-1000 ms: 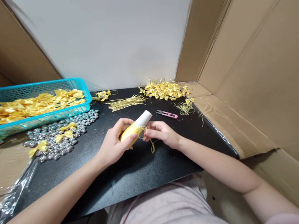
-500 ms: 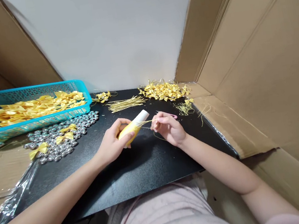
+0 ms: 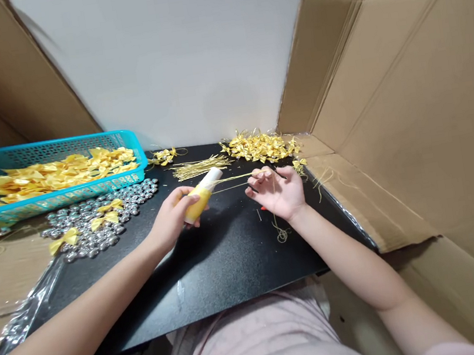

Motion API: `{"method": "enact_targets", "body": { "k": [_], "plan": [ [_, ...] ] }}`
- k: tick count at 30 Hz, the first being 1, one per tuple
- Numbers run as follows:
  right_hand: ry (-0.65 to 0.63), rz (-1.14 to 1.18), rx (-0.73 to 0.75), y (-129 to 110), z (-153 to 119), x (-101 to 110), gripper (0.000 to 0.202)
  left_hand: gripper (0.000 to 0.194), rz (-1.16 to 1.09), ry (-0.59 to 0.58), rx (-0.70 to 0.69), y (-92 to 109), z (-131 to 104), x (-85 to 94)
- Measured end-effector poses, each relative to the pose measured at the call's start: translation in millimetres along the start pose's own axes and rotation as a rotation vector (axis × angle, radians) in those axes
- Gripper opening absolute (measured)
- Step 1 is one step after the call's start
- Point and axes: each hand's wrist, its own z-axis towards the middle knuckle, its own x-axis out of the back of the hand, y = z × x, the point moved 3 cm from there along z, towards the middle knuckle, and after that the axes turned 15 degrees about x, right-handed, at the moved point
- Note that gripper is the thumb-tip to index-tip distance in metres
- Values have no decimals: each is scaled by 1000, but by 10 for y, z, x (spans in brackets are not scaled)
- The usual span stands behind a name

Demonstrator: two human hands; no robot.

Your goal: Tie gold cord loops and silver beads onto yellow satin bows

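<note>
My left hand (image 3: 176,213) is wrapped round a yellow bottle-like tube (image 3: 197,206) with a white end (image 3: 210,177) pointing up and right. Thin yellow threads (image 3: 233,178) stretch from the tube to my right hand (image 3: 278,190), whose palm faces up with curled fingers on the threads. A loose, tangled thread end (image 3: 281,233) hangs below the right palm. Behind the hands lie a bundle of yellow cords (image 3: 200,166) and a heap of yellow bows (image 3: 259,145).
A blue basket (image 3: 137,151) of yellow bows stands at the left. Silver beads (image 3: 90,238) with a few bows on them are spread before it on the black table (image 3: 217,281). Cardboard walls (image 3: 420,91) rise at both sides.
My right hand has moved right, away from the tube, and its palm has turned up. The threads between the hands are longer. The tube has shifted slightly left.
</note>
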Motion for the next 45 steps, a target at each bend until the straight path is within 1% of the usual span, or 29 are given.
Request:
{"method": "enact_targets", "body": {
  "k": [3, 6, 8, 12, 14, 16, 20, 22, 23, 25, 27, 29, 30, 32, 33, 34, 35, 37, 39, 42, 44, 45],
  "plan": [
    [41, -24, -2, 4, 22, 44, 15, 35, -99, -37, 40, 21, 8, -3],
    [44, -84, -51, 39, 26, 49, 14, 36, -192, -42, 96, 31, 29, 19],
    [31, -137, -112, 79, 20, 40, 14, 34, -257, -45, 136, 37, 42, 39],
    [-42, -193, -219, 172, -6, 17, 23, 27, -374, -81, 179, 64, 48, 70],
    [-61, -176, -214, 199, -15, 14, 19, 25, -430, -87, 190, 82, 50, 88],
    [-53, -135, -179, 207, -19, 17, 11, 23, -496, -82, 197, 99, 55, 107],
    [-4, -49, -102, 179, -3, 45, 20, 23, -604, -75, 190, 117, 62, 121],
    [3, -38, -92, 155, 19, 67, 20, 25, -595, -70, 154, 119, 63, 119],
    [-8, -61, -111, 147, 30, 78, 19, 26, -569, -50, 123, 118, 65, 125],
    [-62, -190, -212, 148, 41, 99, 16, 24, -488, 14, 66, 110, 78, 152],
    [-160, -378, -337, 162, 30, 110, 17, 23, -421, 59, 43, 88, 114, 199],
    [-295, -484, -374, 167, 5, 81, 20, 26, -402, 41, 55, 61, 178, 261],
    [-380, -486, -351, 161, -13, 46, 24, 28, -403, 31, 62, 50, 216, 304],
    [-533, -429, -252, 123, -53, -39, 35, 32, -380, 40, 49, 47, 287, 408],
    [-578, -398, -195, 92, -70, -73, 41, 34, -348, 61, 22, 58, 313, 463],
    [-597, -377, -141, 54, -80, -98, 44, 35, -313, 82, -12, 77, 328, 509],
    [-587, -366, -91, 10, -82, -110, 46, 35, -286, 100, -48, 100, 331, 542],
    [-499, -354, -7, -89, -60, -101, 48, 33, -283, 113, -98, 147, 307, 563],
    [-362, -331, 85, -207, -14, -60, 49, 32, -327, 113, -104, 184, 259, 536],
    [-130, -321, 265, -399, 60, 32, 45, 33, -377, 113, -90, 222, 190, 480],
    [-14, -361, 358, -483, 93, 87, 42, 35, -395, 109, -92, 239, 164, 465],
    [28, -390, 382, -496, 102, 108, 40, 34, -400, 108, -99, 247, 156, 465]
  ]
}}
